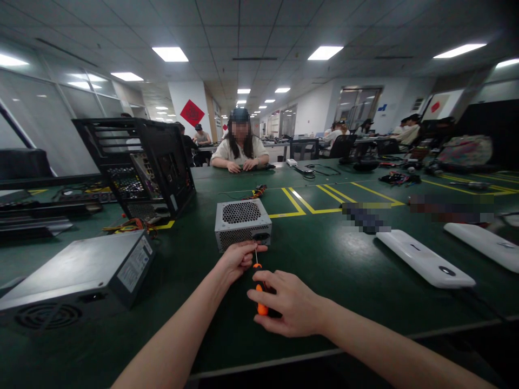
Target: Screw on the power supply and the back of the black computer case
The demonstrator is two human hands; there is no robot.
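A small grey computer power supply (243, 226) stands on the green table in front of me, its vented fan grille facing up and its socket side towards me. My left hand (238, 260) is at its lower front edge, thumb and fingers closed close to the tip of a screwdriver. Whatever lies between those fingers is too small to make out. My right hand (290, 303) holds the orange and black handle of the screwdriver (262, 308), whose thin shaft points away from me towards the left fingertips and the power supply.
A larger power supply (87, 270) lies at the left, with an open black computer case (141, 167) behind it. White power banks (424, 258) lie at the right. A person (240, 148) sits across the table (324, 259), which carries yellow tape lines.
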